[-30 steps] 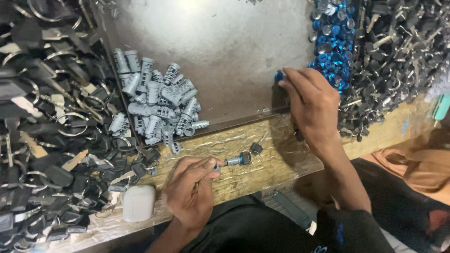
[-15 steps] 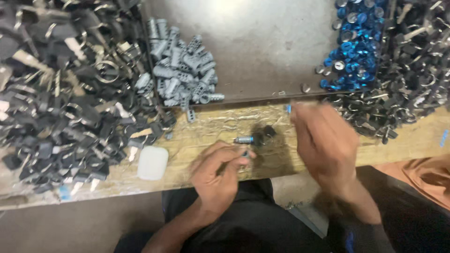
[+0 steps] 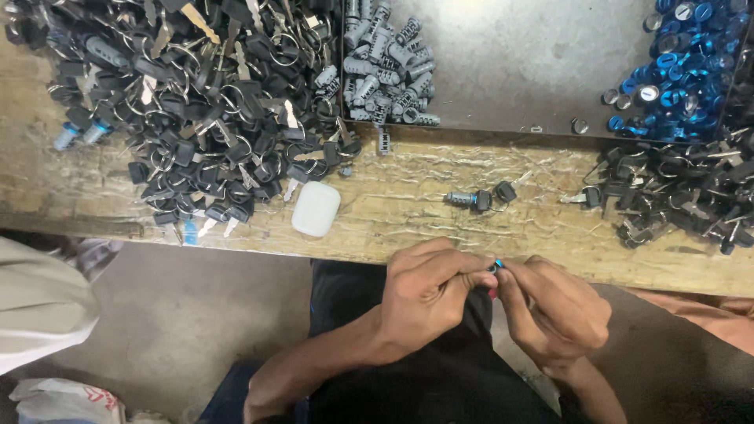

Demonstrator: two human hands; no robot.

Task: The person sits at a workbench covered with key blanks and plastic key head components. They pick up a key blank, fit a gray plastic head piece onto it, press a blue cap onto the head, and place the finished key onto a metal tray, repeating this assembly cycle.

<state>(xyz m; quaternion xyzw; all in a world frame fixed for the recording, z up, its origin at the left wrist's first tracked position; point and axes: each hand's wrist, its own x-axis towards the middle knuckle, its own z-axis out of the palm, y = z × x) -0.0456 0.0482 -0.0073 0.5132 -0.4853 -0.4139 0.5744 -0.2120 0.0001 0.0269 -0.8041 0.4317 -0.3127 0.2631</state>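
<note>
both hands have drawn back off the bench (image 3: 408,212), left hand (image 3: 428,294) and right hand (image 3: 554,310) fingers pinching a small blue part (image 3: 497,265)

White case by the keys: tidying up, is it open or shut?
Shut: the white case lies flat on the wooden bench, no lid raised.

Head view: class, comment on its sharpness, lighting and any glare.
Head view: mostly sharp, with the pile of black-headed keys crisp; even, dim overhead light; soft glare on the grey metal tray; the blue caps glint; both hands, left and right, are slightly soft around a small blue-tipped part.
</note>
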